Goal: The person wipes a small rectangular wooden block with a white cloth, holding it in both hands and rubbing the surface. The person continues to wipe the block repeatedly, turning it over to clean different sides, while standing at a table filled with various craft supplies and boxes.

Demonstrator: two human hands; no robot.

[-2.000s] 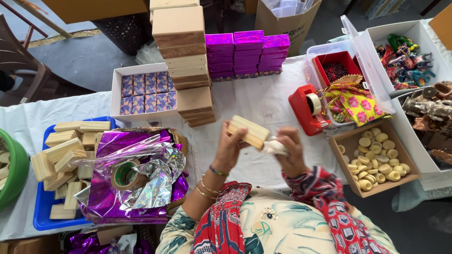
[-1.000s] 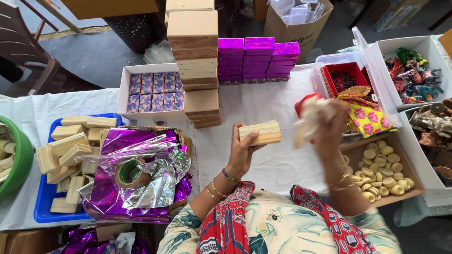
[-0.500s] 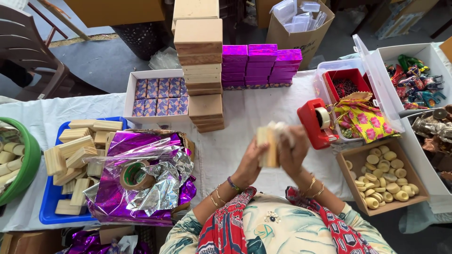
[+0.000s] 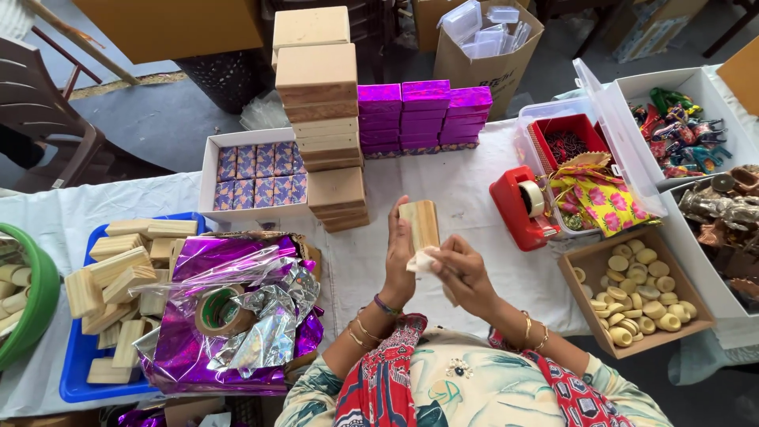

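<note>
Head view, largest to smallest. I am looking down on a table (image 4: 474, 190) draped in white cloth. At ten o'clock from the hands a tall stack of plain wooden blocks (image 4: 320, 111) is standing; at twelve o'clock, rows of purple boxes (image 4: 423, 115) are lining the far edge. At eight o'clock crumpled purple foil (image 4: 229, 332) is lying with a tape roll (image 4: 220, 310) on it, beside a blue tray (image 4: 79, 372) that is holding more blocks. At three o'clock an open cardboard box of pale discs (image 4: 640, 292) is sitting, and at two o'clock a red tape dispenser (image 4: 518, 207).

At centre, the left hand (image 4: 399, 265) is holding a wooden block (image 4: 419, 224) upright above the table, fingers curled shut round its lower end. The right hand (image 4: 462, 273) is closing its fingers on a small white scrap (image 4: 421, 262), cloth or paper, I cannot tell which, and pressing it against the block's lower face.

In my judgement the block is light, rigid and not fragile; its smooth sides may be slippery, so the long edges near the middle are offering the surest hold. The scrap is looking soft and limp.
</note>
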